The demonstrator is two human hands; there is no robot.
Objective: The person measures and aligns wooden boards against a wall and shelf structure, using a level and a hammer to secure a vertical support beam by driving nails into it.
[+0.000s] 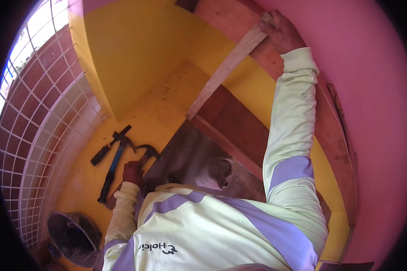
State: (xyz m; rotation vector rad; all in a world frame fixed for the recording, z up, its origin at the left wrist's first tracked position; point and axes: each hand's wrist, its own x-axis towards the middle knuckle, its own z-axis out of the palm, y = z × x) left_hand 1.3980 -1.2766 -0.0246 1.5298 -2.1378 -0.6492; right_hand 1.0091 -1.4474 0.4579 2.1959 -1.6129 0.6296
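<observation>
Two hands work far apart in a yellow corner, a torso in a lavender-striped shirt (190, 230) filling the foreground and covering the near part of a dark board (185, 147). A black bucket (89, 228) sits to the left of the left hand (133, 173), nearer the body. That hand, held low at the board's left edge, its sleeve close to the torso, curls around a hammer (149, 150) just below the head. Just left of the knuckles lies a blue hammer (115, 165), and past it a dark tool (99, 155), both crowding that side.

Beyond the board, below the right hand (280, 34), is a brown panel (233, 113). The right arm reaches far forward, nearly straight, its fingers closed on the upper end of a pale slat (228, 71). The slat slants down and left from that grip to the board's far corner; whether it touches cannot be told. Behind the grip runs a reddish plank (224, 16), with a pink wall (362, 67) to its right. A white grille (34, 108) curves well left of both hands.
</observation>
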